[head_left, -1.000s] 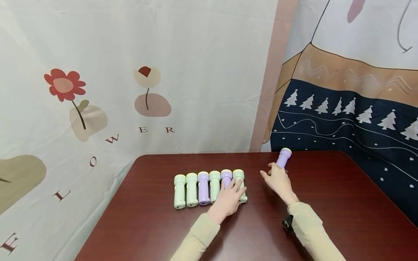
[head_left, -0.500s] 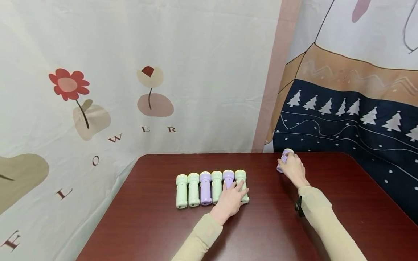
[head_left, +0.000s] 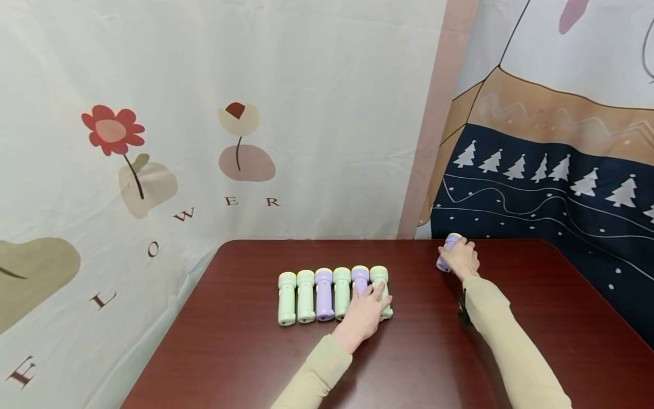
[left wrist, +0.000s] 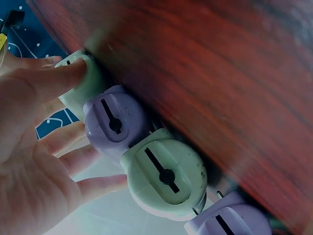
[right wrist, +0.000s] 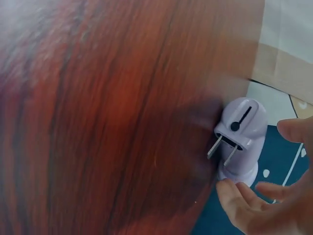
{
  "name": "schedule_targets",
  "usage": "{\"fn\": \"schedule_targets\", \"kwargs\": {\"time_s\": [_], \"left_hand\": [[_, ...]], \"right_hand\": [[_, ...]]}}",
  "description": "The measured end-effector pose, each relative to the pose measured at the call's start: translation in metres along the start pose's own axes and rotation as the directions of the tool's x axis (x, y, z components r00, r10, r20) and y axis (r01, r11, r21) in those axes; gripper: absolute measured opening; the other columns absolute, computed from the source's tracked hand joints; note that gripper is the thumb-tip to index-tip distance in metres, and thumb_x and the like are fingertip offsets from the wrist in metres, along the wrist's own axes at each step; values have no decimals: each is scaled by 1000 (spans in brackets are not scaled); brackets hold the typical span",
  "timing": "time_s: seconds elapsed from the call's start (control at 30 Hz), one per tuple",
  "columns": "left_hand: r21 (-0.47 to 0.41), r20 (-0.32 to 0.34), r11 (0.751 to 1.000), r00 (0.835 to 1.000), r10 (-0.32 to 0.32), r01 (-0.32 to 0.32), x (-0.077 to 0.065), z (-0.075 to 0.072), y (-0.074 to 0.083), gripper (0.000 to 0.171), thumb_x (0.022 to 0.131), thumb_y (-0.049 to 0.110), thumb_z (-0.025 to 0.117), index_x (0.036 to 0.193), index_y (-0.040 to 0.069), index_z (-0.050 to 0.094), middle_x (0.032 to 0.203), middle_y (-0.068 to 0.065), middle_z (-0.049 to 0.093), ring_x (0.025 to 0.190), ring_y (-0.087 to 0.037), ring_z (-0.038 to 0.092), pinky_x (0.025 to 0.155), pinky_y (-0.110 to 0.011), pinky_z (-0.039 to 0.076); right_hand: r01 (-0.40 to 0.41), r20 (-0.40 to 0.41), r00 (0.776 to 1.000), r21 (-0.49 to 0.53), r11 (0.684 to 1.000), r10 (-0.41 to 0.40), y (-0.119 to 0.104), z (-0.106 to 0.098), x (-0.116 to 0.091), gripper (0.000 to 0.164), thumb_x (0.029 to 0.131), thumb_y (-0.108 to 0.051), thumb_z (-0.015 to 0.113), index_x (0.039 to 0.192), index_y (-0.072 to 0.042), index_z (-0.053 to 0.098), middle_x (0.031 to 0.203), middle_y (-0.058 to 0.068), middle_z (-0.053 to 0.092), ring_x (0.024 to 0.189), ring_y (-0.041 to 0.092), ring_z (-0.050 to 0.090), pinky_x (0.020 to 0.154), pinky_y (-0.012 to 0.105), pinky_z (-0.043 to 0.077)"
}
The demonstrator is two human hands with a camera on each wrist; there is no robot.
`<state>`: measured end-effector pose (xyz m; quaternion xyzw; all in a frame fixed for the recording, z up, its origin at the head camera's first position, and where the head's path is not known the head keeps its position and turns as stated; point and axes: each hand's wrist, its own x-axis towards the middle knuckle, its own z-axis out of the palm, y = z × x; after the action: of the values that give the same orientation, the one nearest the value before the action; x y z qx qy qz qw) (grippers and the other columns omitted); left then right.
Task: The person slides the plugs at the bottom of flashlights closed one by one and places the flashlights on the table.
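Green and purple flashlights stand side by side in a row on the brown table. My left hand (head_left: 364, 312) rests with spread fingers over the row's right end. Its thumb touches the end green flashlight (left wrist: 90, 88); the purple flashlight (left wrist: 117, 120) beside it lies under the hand. Near the table's far edge, a separate purple flashlight (head_left: 449, 248) lies slightly slanted, with my right hand (head_left: 462, 259) at its right side. In the right wrist view, two metal plug prongs stick out of this flashlight. The right fingertips (right wrist: 225, 188) are at its head, while the thumb stands apart from it.
The brown table (head_left: 245, 363) has a far edge just behind the lone flashlight. Behind it hangs a pale curtain (head_left: 327, 113) with flower prints, and a dark blue cloth (head_left: 541, 210) with white trees hangs at the right.
My right hand has moved from the near end of the lone purple flashlight to its right side. The flashlight has hardly shifted, and my left hand stays on the row. The head view has turned slightly.
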<state>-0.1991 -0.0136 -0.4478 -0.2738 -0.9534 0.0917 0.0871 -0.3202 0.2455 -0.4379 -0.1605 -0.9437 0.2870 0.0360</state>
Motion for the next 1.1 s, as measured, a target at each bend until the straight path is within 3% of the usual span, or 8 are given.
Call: {"fn": "schedule_targets", "kwargs": {"time_s": [0.37,0.7,0.97,1.1], "left_hand": [[-11,-26,1000,999,19,-19,1,2,2,43,86,33,64,129,32,58,145,4,47,128,-18,52,100,-49,44],[2,-59,1000,998,23,-23,1,4,1,43,85,33,66,128,32,59,144,4,50,126,-19,53,98,-49,46],[2,-70,1000,997,23,-23,0,3,-2,42,85,30,66,127,32,60,143,4,50,125,-19,53,97,-49,47],[-5,-72,1000,997,21,-21,0,3,-2,42,85,30,66,127,32,60,143,4,51,125,-18,54,97,-49,46]], "right_hand": [[-107,75,992,36,994,104,4,4,8,79,91,-41,47,134,20,21,127,43,39,115,55,45,96,59,42],[-113,134,985,46,993,106,8,-1,15,76,91,-42,45,130,21,27,124,42,44,113,53,49,94,56,44],[-111,143,985,65,992,101,7,-1,17,75,92,-40,45,130,23,28,126,42,42,117,53,47,98,56,43],[-91,134,988,65,994,82,8,-1,18,70,91,-38,46,125,23,37,122,40,47,110,50,52,92,54,47]]}}
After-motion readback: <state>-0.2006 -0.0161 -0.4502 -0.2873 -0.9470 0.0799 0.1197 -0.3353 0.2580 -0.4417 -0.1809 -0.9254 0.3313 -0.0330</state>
